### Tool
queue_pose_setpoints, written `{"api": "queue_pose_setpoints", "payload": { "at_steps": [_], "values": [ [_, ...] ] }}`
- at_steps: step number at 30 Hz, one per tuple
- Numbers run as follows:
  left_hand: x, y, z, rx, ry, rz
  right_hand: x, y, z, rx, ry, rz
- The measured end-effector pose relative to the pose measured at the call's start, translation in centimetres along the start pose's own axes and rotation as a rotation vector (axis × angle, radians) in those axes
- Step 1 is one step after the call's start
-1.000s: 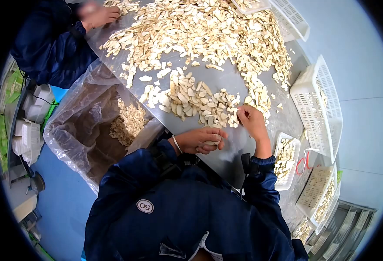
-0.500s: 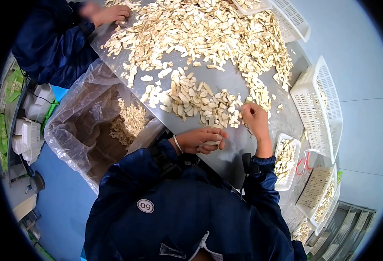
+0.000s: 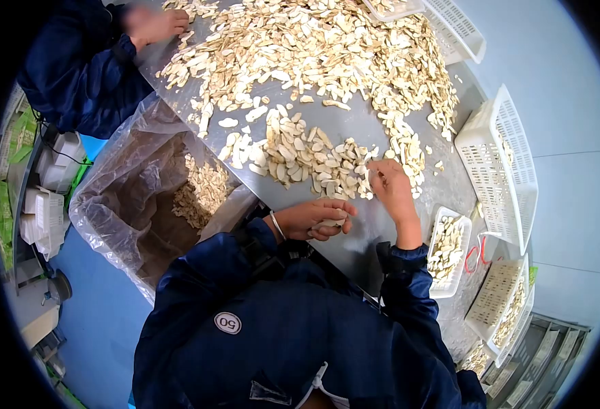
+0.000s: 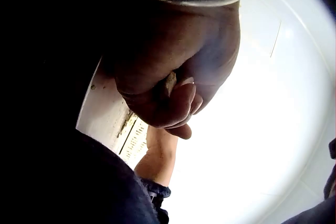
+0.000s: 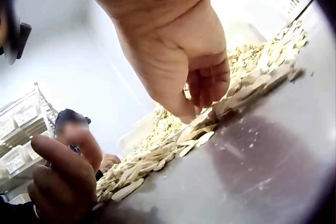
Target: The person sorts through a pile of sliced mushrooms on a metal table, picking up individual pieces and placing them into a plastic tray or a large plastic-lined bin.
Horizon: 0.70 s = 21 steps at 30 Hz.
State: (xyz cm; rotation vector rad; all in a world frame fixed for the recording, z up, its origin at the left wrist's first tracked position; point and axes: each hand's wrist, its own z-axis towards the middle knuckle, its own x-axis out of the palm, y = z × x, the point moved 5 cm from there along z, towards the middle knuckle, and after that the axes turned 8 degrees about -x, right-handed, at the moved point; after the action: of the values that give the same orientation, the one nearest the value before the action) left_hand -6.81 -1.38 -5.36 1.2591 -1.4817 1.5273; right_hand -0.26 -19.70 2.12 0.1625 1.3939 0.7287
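My left hand stays low over the near edge of the metal table, its fingers curled round pale dried slices. In the left wrist view, a slice edge peeks out among the folded fingers; the rest is hidden in the palm. At the right end of a small heap of cream-coloured dried slices is my right hand. Seen from the right wrist, thumb and bent fingers pinch at a slice on the heap's edge, the fingertips partly hidden.
A large pile of slices covers the far table. Left of the table stands a plastic-lined bin with slices inside. White baskets and a small tray line the right side. Another person's hand works at upper left.
My right hand shifted slightly right, then came back left to the heap's edge with its fingers extending further. The left hand has stayed put. The other person's hand moved right and back.
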Motion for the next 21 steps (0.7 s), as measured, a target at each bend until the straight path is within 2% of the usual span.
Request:
{"api": "queue_pose_setpoints", "payload": {
  "at_steps": [2, 5, 8, 11, 17, 18, 21],
  "values": [
    [0.1, -0.1, 0.0, 0.003, 0.001, 0.005, 0.3, 1.0, 0.6, -0.02, -0.024, -0.029],
    [0.2, -0.2, -0.1, 0.01, 0.003, 0.01, 0.9, 2.0, 1.2, -0.183, -0.075, -0.149],
    [0.1, -0.1, -0.1, 0.01, 0.007, 0.002, 1.1, 1.9, 1.2, -0.167, -0.038, -0.182],
    [0.1, -0.1, 0.0, 0.009, 0.012, 0.004, 0.7, 1.3, 1.0, 0.108, 0.058, -0.034],
    [0.2, -0.1, -0.1, 0.004, 0.007, -0.005, -4.3, -2.8, -1.1, 0.224, -0.205, -0.039],
    [0.1, -0.1, -0.1, 0.001, -0.002, -0.003, -4.9, -3.0, -1.4, 0.309, -0.196, -0.017],
    [0.1, -0.1, -0.1, -0.001, -0.011, 0.014, -5.4, -2.5, -2.3, 0.362, -0.144, 0.006]
  ]
}}
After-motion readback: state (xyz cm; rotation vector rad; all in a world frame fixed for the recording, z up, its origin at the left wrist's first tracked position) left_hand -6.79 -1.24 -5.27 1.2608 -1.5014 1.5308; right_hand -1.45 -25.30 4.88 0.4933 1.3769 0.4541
